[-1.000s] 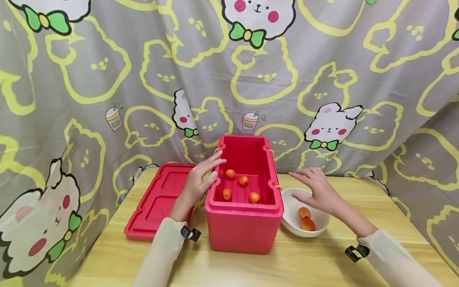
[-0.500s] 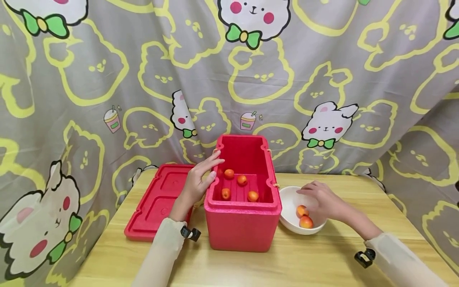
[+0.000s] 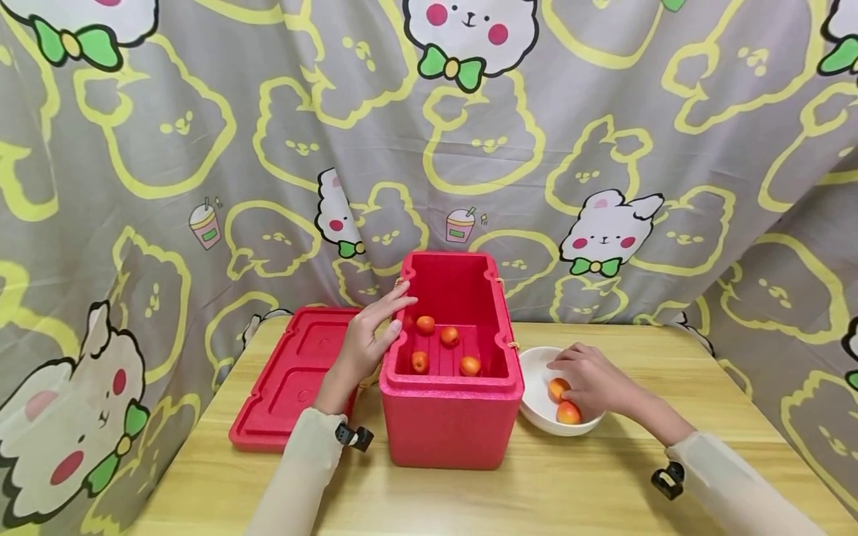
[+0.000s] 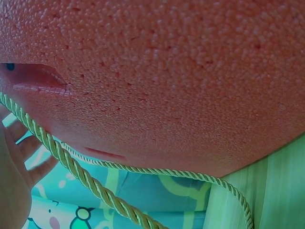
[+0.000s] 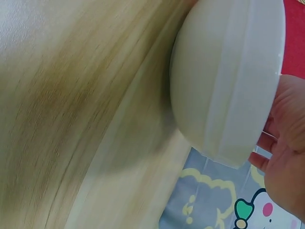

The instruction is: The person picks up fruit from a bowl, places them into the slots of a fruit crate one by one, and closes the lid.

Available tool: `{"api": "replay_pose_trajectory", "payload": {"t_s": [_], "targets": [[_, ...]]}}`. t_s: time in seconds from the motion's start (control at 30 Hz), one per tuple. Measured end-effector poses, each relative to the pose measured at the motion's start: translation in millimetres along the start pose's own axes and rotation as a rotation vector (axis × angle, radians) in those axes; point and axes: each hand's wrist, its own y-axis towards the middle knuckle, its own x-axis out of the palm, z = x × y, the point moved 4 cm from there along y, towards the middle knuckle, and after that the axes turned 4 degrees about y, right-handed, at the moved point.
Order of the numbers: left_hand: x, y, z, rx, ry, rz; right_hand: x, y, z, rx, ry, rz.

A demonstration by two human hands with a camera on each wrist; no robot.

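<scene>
In the head view, a red foam box (image 3: 450,430) stands without its lid, with several small orange-red fruits (image 3: 449,336) on its floor. My left hand (image 3: 369,331) rests on the box's left rim, fingers extended. The left wrist view shows this hand (image 4: 14,176) beside the box wall (image 4: 167,86) and a gold cord (image 4: 86,179). My right hand (image 3: 593,380) reaches into a white bowl (image 3: 536,365), thumb close to two orange-red fruits (image 3: 568,413). Contact with them is unclear. In the right wrist view the bowl (image 5: 219,86) partly hides the fingers of that hand (image 5: 288,148).
The red lid (image 3: 295,380) lies on the wooden table (image 3: 603,491) left of the box. Behind the table hangs a grey curtain (image 3: 395,134) with cartoon prints. The bowl stands close to the box's right side.
My right hand has gone from above the bowl down into it, toward the fruits. The left hand stays on the box rim. The head view has shifted slightly.
</scene>
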Motion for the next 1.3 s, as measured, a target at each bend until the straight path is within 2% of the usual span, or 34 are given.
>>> {"api": "replay_pose_trajectory", "payload": {"t_s": [0.23, 0.7, 1.03, 1.3], "targets": [[0.4, 0.4, 0.8, 0.001, -0.006, 0.004, 5.7, 0.5, 2.5, -0.067, -0.042, 0.018], [-0.3, -0.6, -0.3, 0.014, -0.004, 0.005, 9.2, 3.9, 3.1, -0.086, -0.042, 0.021], [-1.5, -0.3, -0.9, 0.013, 0.001, 0.003, 12.0, 7.0, 1.6, -0.147, -0.065, 0.098], [-0.3, -0.2, 0.3, 0.009, 0.006, 0.000, 14.8, 9.1, 3.2, -0.101, -0.067, 0.051]]}}
